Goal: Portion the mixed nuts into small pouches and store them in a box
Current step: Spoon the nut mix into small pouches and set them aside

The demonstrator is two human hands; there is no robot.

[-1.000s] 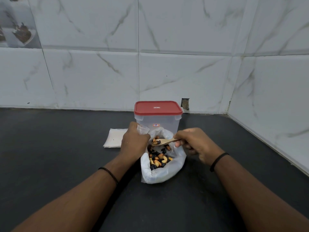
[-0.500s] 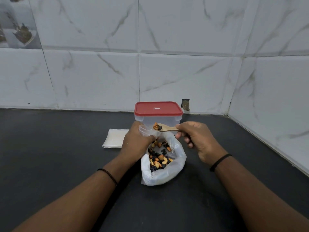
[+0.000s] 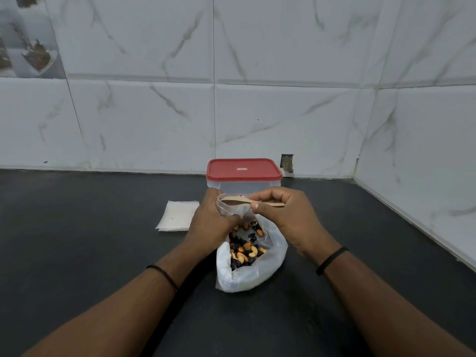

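Dark countertop, marble-tiled wall behind. Red-lidded box stands at the wall, lid on. Just in front of it: left hand fingers curled round a small clear pouch; right hand pinches a wooden spoon, bowl inside the pouch mouth. Open bag of mixed nuts lies below both hands. Flat pouch stack left of box.

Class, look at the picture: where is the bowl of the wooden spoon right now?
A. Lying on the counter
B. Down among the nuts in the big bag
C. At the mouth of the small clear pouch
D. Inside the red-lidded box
C: the wooden spoon, held by the right hand, reaches into the small clear pouch that the left hand holds open above the big bag.
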